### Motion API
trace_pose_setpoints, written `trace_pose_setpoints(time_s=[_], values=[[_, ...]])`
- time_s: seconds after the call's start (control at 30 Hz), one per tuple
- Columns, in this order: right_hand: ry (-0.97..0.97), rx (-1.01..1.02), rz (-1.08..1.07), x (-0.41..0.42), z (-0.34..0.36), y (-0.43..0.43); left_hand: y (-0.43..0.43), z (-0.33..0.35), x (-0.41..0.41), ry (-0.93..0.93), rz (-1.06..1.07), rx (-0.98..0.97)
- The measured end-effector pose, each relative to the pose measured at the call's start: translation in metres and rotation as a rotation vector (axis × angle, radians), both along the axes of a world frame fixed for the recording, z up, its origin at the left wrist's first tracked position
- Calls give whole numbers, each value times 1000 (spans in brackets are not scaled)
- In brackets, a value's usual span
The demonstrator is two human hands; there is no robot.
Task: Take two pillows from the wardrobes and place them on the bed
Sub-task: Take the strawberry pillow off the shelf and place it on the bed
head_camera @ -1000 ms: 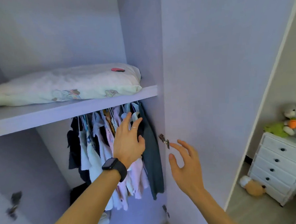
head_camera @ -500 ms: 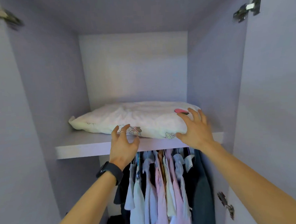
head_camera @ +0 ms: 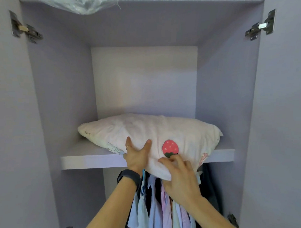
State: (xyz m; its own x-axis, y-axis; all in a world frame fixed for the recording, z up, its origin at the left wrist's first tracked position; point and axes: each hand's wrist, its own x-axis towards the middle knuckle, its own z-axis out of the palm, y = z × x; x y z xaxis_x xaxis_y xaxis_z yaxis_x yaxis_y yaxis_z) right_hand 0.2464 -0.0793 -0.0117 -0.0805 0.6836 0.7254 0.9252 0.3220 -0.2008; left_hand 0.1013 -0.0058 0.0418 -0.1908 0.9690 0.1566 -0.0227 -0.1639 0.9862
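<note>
light: soft, even daylight | shadow: dim under shelf [head_camera: 89, 159] below the hands | focus: sharp | edges: wide-angle bowing

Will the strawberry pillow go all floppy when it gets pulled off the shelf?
Probably a bit. The pillow already droops over the shelf edge where the left hand and right hand pinch it, so it looks soft. It looks puffy, so it's likely light for its size. It shouldn't roll or break.
</note>
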Motion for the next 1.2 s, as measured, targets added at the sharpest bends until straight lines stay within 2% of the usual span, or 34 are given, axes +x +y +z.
trace_pose_setpoints(time_s=[0.17, 0.27, 0.37, 0.47, 0.6, 0.7, 0.8, 0.83, 0.9, 1.1, 1.2], values=[[-56, -71, -35, -41, -27, -24, -9, -13, -35, 48, 17, 60], [-137, -150, 71, -61, -32, -43, -23, -28, -65, 118, -7, 83], [-37, -177, 134, -67, -17, -50, -35, -48, -98, 163, -70, 103], [42, -108, 6, -59, 5, -40, -48, -71, -123, 160, -107, 91], [57, -219, -202, -25, 31, -1, -63, -98, -143, 196, -110, 64], [276, -334, -211, -6, 45, 26, -66, -101, -150, 164, -116, 4], [636, -393, -93, 5, 54, 51, -62, -86, -157, -34, -51, -140], [702, -398, -59, 6, 56, 55, -58, -80, -162, -113, -19, -180], [749, -419, -10, 10, 60, 62, -48, -69, -170, -178, 14, -199], [963, -654, 201, 27, 69, 54, -25, -60, -179, -151, 60, -166], [1030, -667, 273, 34, 59, 48, -23, -54, -187, -81, 37, -132]])
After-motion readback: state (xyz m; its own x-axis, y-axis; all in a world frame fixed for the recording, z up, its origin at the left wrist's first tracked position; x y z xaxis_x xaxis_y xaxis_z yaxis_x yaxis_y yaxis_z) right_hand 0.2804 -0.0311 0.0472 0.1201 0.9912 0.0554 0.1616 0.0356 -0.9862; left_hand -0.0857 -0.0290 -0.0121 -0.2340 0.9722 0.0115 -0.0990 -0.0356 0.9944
